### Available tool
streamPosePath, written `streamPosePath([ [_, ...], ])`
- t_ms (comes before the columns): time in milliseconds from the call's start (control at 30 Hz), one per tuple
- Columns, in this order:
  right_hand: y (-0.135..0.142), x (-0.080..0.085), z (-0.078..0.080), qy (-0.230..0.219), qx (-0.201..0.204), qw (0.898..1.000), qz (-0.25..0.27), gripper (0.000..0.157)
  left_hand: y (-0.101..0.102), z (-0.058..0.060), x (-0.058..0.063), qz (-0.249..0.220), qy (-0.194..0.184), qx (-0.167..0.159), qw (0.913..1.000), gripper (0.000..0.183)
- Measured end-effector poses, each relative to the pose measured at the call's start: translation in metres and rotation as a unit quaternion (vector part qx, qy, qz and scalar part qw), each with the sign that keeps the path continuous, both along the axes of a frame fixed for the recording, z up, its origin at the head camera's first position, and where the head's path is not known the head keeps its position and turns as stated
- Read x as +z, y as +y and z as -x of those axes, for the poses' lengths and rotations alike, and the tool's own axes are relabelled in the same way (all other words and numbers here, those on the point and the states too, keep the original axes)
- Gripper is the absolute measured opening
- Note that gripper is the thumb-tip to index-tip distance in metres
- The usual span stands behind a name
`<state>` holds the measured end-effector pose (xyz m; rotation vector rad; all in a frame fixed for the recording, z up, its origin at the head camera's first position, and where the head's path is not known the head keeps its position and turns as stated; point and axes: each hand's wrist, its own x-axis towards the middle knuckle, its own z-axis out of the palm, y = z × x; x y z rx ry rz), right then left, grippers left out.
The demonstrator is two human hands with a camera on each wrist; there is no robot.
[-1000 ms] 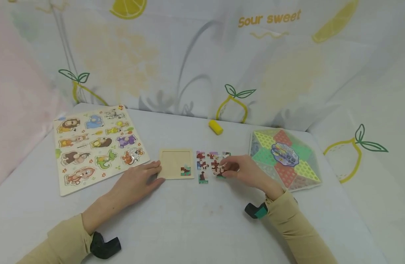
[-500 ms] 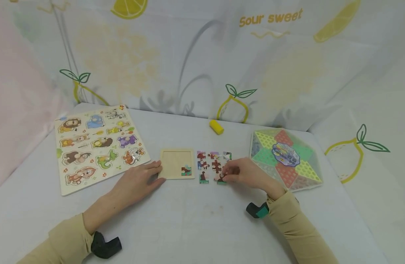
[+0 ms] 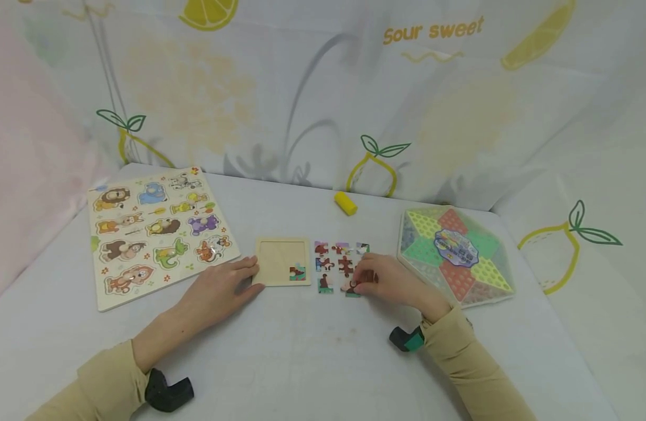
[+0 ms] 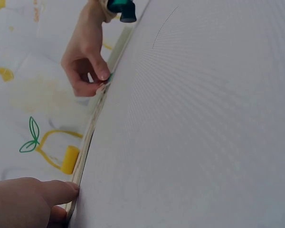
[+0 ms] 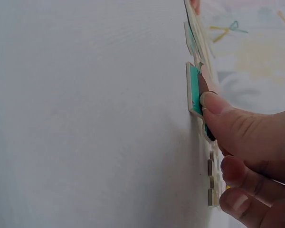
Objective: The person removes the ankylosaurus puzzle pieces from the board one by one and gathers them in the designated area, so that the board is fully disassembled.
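In the head view a small square wooden puzzle tray lies at the table's middle, one printed piece in its lower right corner. My left hand rests at the tray's left edge, fingers and thumb extended and touching it. To the tray's right lie several loose jigsaw pieces in rough rows. My right hand is over the right side of these rows and pinches a green and brown puzzle piece at the near end, as the right wrist view shows. Its fingers partly hide the pieces beneath.
A large animal peg puzzle board lies at the left, its corner near my left hand. At the right sits a hexagonal game box with coloured triangles, close behind my right hand. A yellow cylinder lies near the back cloth.
My right hand has shifted slightly towards me, and the near puzzle piece in its fingers has moved the same way. The left hand and tray stay in place.
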<state>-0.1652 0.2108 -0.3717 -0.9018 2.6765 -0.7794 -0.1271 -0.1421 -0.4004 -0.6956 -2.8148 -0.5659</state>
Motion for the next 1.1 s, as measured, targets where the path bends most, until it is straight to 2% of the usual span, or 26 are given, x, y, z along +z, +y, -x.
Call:
streamPosePath([
  [367, -0.0054, -0.002, -0.0026, 0.026, -0.012, 0.999, -0.019, 0.013, -0.0008, 0.0014, -0.0013, -0.007, -0.002, -0.003, 1.0, 0.04],
  [533, -0.0067, -0.0012, -0.0039, 0.015, -0.024, 0.999, -0.019, 0.018, -0.001, 0.0014, -0.0013, -0.005, -0.004, -0.003, 1.0, 0.041],
  [800, -0.0041, -0.0047, -0.0013, 0.023, 0.013, 0.999, -0.021, 0.006, -0.0016, 0.0014, -0.0014, -0.004, -0.004, -0.004, 1.0, 0.04],
  [1100, -0.0009, -0.001, -0.0007, 0.01, 0.028, 0.999, -0.014, 0.008, -0.0013, 0.001, -0.0009, -0.007, -0.003, -0.005, 1.0, 0.04],
])
